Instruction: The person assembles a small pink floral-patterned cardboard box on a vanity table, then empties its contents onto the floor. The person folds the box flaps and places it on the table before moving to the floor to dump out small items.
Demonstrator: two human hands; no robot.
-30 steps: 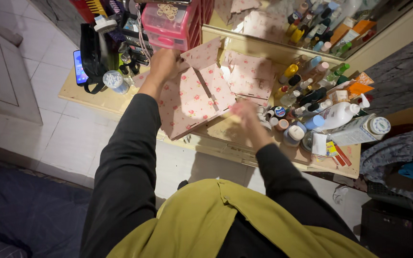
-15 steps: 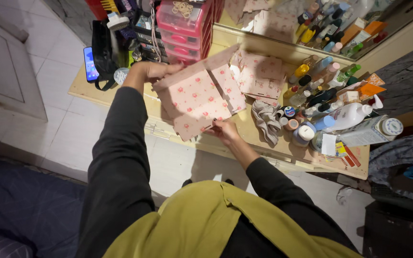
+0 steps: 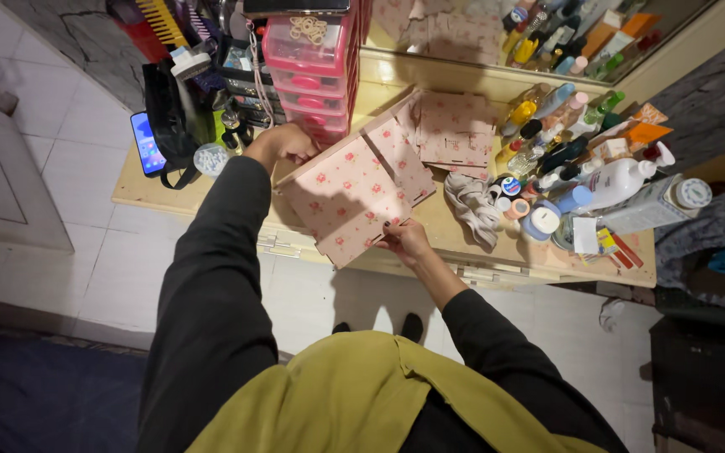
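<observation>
A pink floral cardboard panel assembly (image 3: pixel 347 197) is held over the wooden dresser top (image 3: pixel 169 195). My left hand (image 3: pixel 285 143) grips its upper left corner. My right hand (image 3: pixel 404 239) holds its lower right edge. A second upright flap (image 3: pixel 400 151) joins the big panel at an angle. More flat pink floral panels (image 3: pixel 455 127) lie on the dresser just beyond, near the mirror.
A pink drawer tower (image 3: pixel 312 63) stands behind my left hand. A black bag (image 3: pixel 169 117), a phone (image 3: pixel 146 143) and a small jar (image 3: pixel 210 158) sit at the left. Several bottles and jars (image 3: pixel 581 168) and a scrunchie (image 3: pixel 472 205) crowd the right. Tiled floor (image 3: pixel 69 252) lies below.
My right hand has moved from the middle of the panel down to its lower right edge. The panel assembly now lies flatter and more spread, with my left hand at its top corner.
</observation>
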